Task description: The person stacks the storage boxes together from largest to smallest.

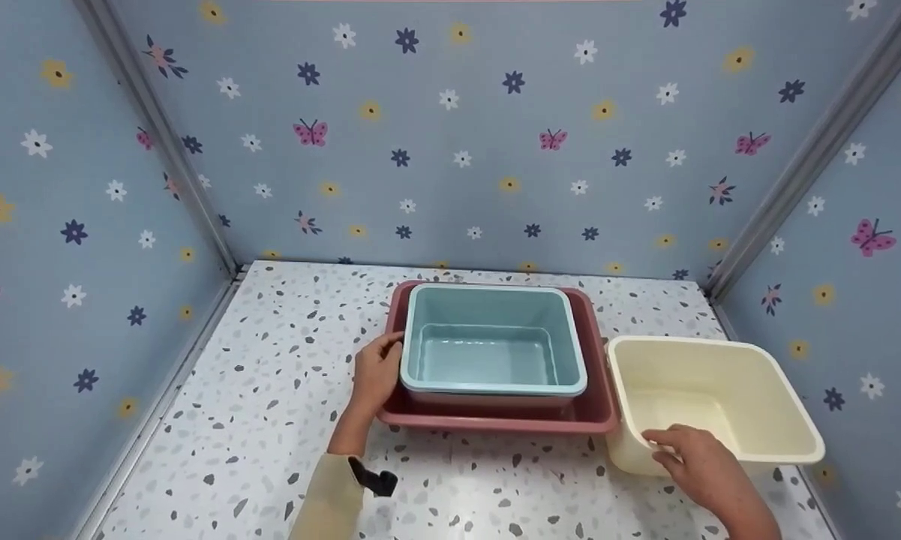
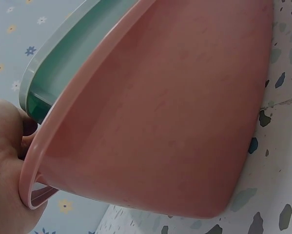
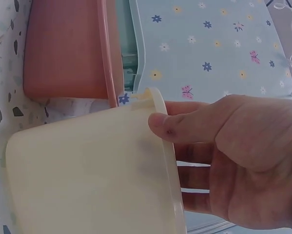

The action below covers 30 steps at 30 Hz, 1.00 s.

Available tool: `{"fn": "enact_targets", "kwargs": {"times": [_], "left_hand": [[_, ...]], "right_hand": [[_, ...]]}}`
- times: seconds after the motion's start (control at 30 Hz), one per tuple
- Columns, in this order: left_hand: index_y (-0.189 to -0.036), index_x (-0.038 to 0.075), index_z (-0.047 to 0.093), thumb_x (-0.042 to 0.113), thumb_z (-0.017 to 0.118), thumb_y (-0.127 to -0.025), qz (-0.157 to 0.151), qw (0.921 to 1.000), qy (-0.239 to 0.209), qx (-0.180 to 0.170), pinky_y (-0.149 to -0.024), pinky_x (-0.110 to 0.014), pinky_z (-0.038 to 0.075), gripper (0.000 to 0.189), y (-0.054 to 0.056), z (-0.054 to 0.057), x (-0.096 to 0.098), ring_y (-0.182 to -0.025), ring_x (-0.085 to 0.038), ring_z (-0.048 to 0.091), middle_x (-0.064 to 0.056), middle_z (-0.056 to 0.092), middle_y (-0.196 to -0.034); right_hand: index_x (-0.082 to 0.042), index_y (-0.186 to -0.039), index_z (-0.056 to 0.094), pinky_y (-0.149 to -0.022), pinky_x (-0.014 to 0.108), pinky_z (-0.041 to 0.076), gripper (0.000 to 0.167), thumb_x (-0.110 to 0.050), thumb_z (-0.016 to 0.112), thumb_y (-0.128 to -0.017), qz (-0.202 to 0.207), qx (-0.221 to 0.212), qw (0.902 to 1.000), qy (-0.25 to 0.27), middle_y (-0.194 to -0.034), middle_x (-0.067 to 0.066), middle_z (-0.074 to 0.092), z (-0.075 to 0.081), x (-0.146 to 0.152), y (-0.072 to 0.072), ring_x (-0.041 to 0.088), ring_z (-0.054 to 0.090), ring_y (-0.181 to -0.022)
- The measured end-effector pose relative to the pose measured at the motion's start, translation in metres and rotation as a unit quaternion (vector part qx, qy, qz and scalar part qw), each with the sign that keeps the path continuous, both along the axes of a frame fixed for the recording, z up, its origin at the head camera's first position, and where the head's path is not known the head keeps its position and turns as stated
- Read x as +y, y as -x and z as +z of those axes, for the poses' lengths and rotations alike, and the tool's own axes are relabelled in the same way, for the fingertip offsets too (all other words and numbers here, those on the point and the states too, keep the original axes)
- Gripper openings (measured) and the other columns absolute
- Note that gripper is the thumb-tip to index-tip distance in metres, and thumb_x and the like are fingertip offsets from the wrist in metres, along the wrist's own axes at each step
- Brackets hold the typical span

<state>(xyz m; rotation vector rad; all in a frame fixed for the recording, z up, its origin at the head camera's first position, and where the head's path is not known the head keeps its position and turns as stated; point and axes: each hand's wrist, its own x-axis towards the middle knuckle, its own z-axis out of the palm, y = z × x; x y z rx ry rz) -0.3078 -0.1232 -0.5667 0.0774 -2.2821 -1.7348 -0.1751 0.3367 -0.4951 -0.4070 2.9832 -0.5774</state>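
Observation:
A light blue plastic tub (image 1: 488,360) sits inside a larger dusty-red tub (image 1: 495,424) on the table. My left hand (image 1: 377,373) is at the red tub's left end and grips its rim, its fingers reaching over toward the blue tub's side. From the left wrist view, the hand (image 2: 7,165) is at the red tub's rim beside a handle slot. To the right stands a cream tub (image 1: 720,367), its left side against the red one. My right hand (image 1: 694,461) pinches the cream tub's near rim, the thumb (image 3: 160,127) outside and the other fingers inside.
White speckled table (image 1: 270,360) extends to the left and in front of the tubs. Blue flowered panels (image 1: 465,135) stand behind and on both sides, joined by grey metal posts (image 1: 803,157). The cream tub reaches close to the right panel.

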Motion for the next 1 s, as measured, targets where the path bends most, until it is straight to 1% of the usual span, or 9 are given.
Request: {"fn": "enact_targets", "kwargs": {"times": [0.1,0.23,0.33,0.43,0.63,0.77,0.83,0.9,1.0], "left_hand": [[-0.117,0.005,0.069,0.014,0.054,-0.098,-0.001,1.0,-0.004,0.004,-0.084,-0.038,0.049,0.026,0.0,0.0,0.001,-0.094,-0.019,0.061,-0.008,0.068,-0.106],[-0.116,0.004,0.069,0.013,0.054,-0.098,-0.007,0.9999,-0.01,0.01,-0.084,-0.039,0.048,0.026,0.0,0.001,0.002,-0.095,-0.02,0.061,-0.009,0.068,-0.107],[-0.115,0.004,0.07,0.012,0.054,-0.097,-0.003,0.9999,-0.01,0.012,-0.083,-0.038,0.048,0.025,0.0,0.0,0.001,-0.094,-0.019,0.061,-0.008,0.068,-0.105],[-0.115,0.004,0.07,0.012,0.054,-0.097,0.0,0.9999,-0.005,0.015,-0.082,-0.037,0.048,0.025,-0.001,-0.001,0.001,-0.092,-0.019,0.061,-0.008,0.068,-0.104],[-0.116,0.005,0.07,0.014,0.053,-0.098,-0.001,0.9999,-0.002,0.014,-0.079,-0.036,0.048,0.026,-0.001,-0.001,0.002,-0.089,-0.018,0.061,-0.006,0.068,-0.101],[-0.117,0.006,0.069,0.013,0.052,-0.098,-0.002,0.9997,-0.011,0.021,-0.077,-0.036,0.049,0.026,0.0,-0.002,0.003,-0.086,-0.018,0.06,-0.005,0.068,-0.098],[-0.118,0.005,0.068,0.011,0.052,-0.098,-0.002,0.9993,-0.019,0.032,-0.079,-0.036,0.049,0.026,0.0,-0.001,0.003,-0.088,-0.018,0.06,-0.005,0.068,-0.101],[-0.119,0.003,0.067,0.009,0.052,-0.098,0.001,0.9987,-0.022,0.047,-0.084,-0.036,0.049,0.027,-0.002,0.0,0.003,-0.094,-0.017,0.061,-0.006,0.068,-0.106],[-0.12,0.001,0.066,0.005,0.052,-0.097,0.006,0.9976,-0.009,0.068,-0.092,-0.036,0.048,0.027,-0.008,0.008,0.003,-0.106,-0.017,0.06,-0.006,0.066,-0.114]], "right_hand": [[-0.01,-0.112,0.074,-0.062,0.035,0.048,0.03,-0.006,0.075,-0.082,-0.01,-0.013,0.9999,0.0,-0.081,-0.008,0.062,0.002,0.0,-0.002,0.01,0.057,-0.07],[-0.011,-0.112,0.074,-0.064,0.037,0.049,0.03,-0.006,0.075,-0.082,-0.035,-0.038,0.9987,-0.003,-0.082,-0.007,0.063,0.003,0.0,-0.003,0.011,0.058,-0.071],[-0.01,-0.113,0.073,-0.065,0.038,0.05,0.03,-0.006,0.074,-0.083,-0.038,-0.054,0.9978,-0.002,-0.083,-0.005,0.064,0.002,0.001,-0.003,0.013,0.059,-0.073],[-0.011,-0.113,0.073,-0.065,0.038,0.05,0.03,-0.007,0.074,-0.083,-0.037,-0.057,0.9977,0.002,-0.082,-0.007,0.063,0.002,0.002,-0.005,0.012,0.06,-0.073],[-0.011,-0.112,0.074,-0.064,0.035,0.049,0.029,-0.006,0.074,-0.083,-0.037,-0.045,0.9983,0.006,-0.078,-0.009,0.06,0.002,0.003,-0.011,0.01,0.058,-0.071],[-0.01,-0.112,0.073,-0.065,0.036,0.051,0.028,-0.005,0.074,-0.084,-0.048,-0.061,0.9969,0.01,-0.08,-0.007,0.062,0.001,0.002,-0.01,0.011,0.059,-0.072],[-0.01,-0.111,0.073,-0.067,0.037,0.052,0.028,-0.005,0.074,-0.084,-0.059,-0.073,0.9955,0.017,-0.084,-0.005,0.063,0.0,0.001,-0.008,0.013,0.061,-0.074],[-0.009,-0.111,0.072,-0.071,0.039,0.053,0.027,-0.006,0.074,-0.084,-0.066,-0.082,0.9941,0.028,-0.089,-0.003,0.065,0.0,0.0,-0.008,0.016,0.064,-0.08],[-0.008,-0.112,0.072,-0.076,0.043,0.053,0.027,-0.011,0.074,-0.085,-0.072,-0.083,0.9927,0.05,-0.097,0.002,0.068,-0.001,0.0,-0.009,0.021,0.066,-0.088]]}}
